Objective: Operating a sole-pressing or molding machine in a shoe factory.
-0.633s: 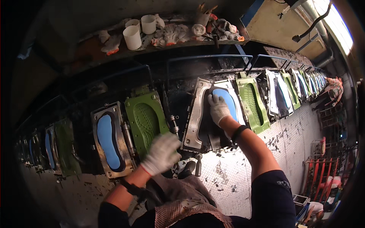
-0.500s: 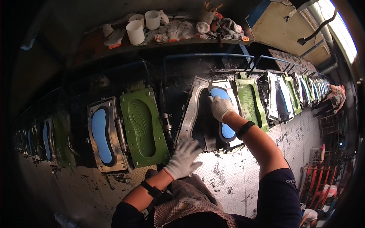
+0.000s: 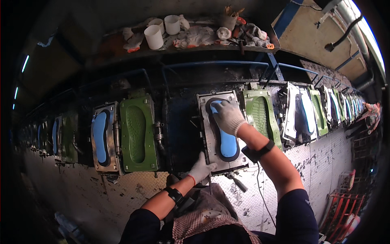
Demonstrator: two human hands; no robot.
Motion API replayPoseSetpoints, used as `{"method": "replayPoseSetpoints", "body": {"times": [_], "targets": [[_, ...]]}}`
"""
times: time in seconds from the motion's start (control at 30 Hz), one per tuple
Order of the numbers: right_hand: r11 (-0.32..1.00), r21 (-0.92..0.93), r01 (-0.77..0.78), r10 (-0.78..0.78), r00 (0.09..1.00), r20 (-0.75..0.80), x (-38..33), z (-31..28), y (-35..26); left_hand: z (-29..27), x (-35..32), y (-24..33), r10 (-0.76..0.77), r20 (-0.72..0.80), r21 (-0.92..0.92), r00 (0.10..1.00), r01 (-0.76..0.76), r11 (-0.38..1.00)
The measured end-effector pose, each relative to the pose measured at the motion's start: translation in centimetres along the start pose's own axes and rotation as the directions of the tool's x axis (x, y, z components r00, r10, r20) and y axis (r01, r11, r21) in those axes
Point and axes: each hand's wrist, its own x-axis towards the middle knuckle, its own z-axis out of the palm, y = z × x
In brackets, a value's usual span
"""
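Note:
A metal mould plate [image 3: 238,159] lies in front of me, framing a dark-rimmed blue shoe sole [image 3: 228,146]. My right hand [image 3: 228,118], in a white knit glove, rests on the sole's far end, fingers bent and slightly apart, pressing down on it. At the plate's near left corner is my left hand [image 3: 200,170], also gloved, its thumb spread from the fingers, touching or very close to the edge. Right of the plate stands a green mould half [image 3: 260,110] with a sole-shaped hollow, partly covered by my right forearm.
To the left stand another green mould half [image 3: 135,134] and a plate with a blue sole [image 3: 100,136]. More moulds run off both ways. White cups [image 3: 154,37] and gloves sit on a shelf behind a blue rail [image 3: 215,63]. A handle [image 3: 239,183] sticks out below the plate. Far right is a person [image 3: 371,116].
The tilted metal frame now lies flat around the blue sole. My left hand has moved to the plate's near corner. My right hand stays on the sole's far end.

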Motion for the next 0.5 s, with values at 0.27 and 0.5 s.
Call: {"method": "replayPoseSetpoints", "body": {"times": [0.27, 0.5], "targets": [[0.977, 0.201, 0.067, 0.02, 0.915, -0.403, -2.0, 7.6, 7.4, 6.8, 0.6, -0.8, 0.436, -0.447, 0.397, 0.781, -0.264, 0.879], [0.811, 0.522, 0.263, -0.17, 0.961, -0.22, -14.3, 8.3, 7.9, 3.0, 3.5, 4.3, 0.919, 0.074, 0.79, 0.387, -0.586, 0.182]]}}
